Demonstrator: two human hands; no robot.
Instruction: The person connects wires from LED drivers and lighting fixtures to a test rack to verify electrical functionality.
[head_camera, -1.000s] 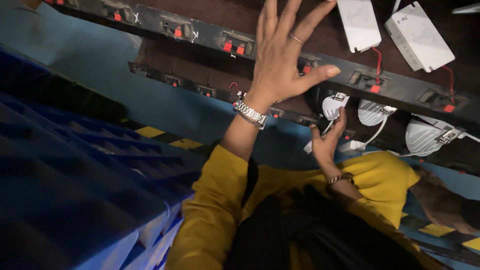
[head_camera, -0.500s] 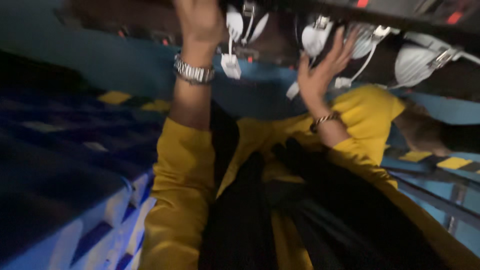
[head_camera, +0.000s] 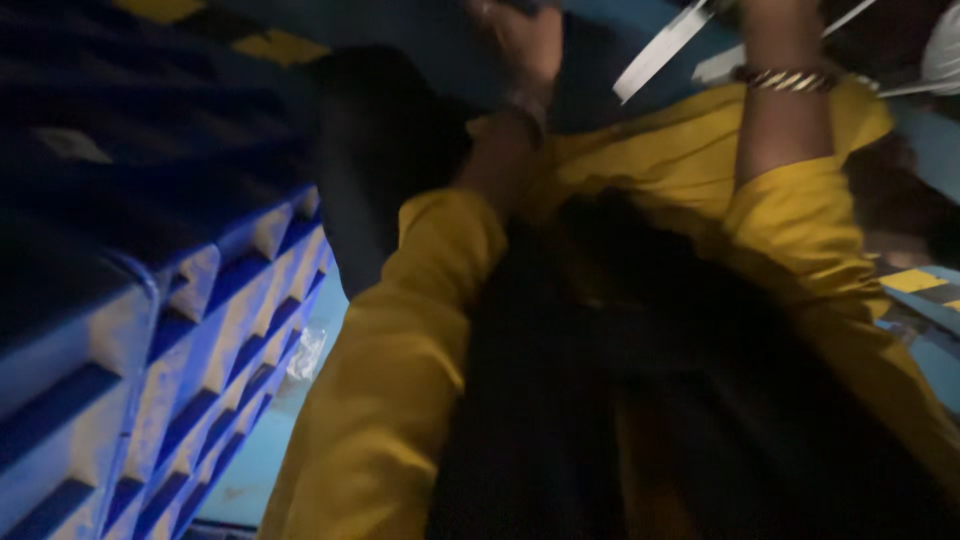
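The view is blurred and tilted. My left hand (head_camera: 517, 40) is raised near the top middle, its fingers smeared by motion, with a watch at the wrist and a yellow sleeve below. My right hand (head_camera: 772, 18) is cut off by the top edge; only its heel and a wrist with a gold bracelet (head_camera: 786, 78) show. A flat white piece (head_camera: 660, 50) slants between the two hands, close to the right wrist. Whether either hand holds it is unclear.
A stack of blue ribbed plastic crates (head_camera: 200, 330) fills the left side. Yellow and black hazard stripes (head_camera: 290, 45) lie on the blue floor (head_camera: 270, 440), with more stripes at the right (head_camera: 915, 280). A dark garment (head_camera: 650, 400) covers the lower middle.
The view has dropped and swung, so the dark rail with its white round parts has left the top of the frame. Both hands now sit at the top edge.
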